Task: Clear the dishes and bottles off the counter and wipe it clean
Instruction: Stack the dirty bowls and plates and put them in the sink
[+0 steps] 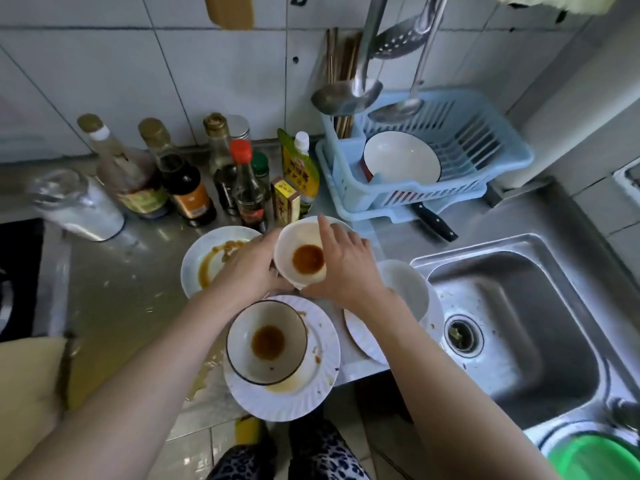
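Note:
Both my hands hold a small white bowl (298,244) with brown sauce in its bottom, tilted above the steel counter (114,299). My left hand (249,268) grips its left side and my right hand (341,265) its right side, forefinger raised. Under it lies a sauce-smeared white plate (201,261). Nearer me a dark-rimmed bowl (266,341) with sauce sits on a ribbed white plate (311,386) that overhangs the counter edge. To the right another white bowl (405,289) rests on a plate (360,337) beside the sink. Several sauce bottles (187,188) stand at the back.
A steel sink (519,323) with food scraps is at the right. Behind it a blue dish rack (478,157) holds a white bowl, with a black-handled knife (434,221) in front. Ladles hang above. A glass jar (76,206) lies at the left; spills mark the counter.

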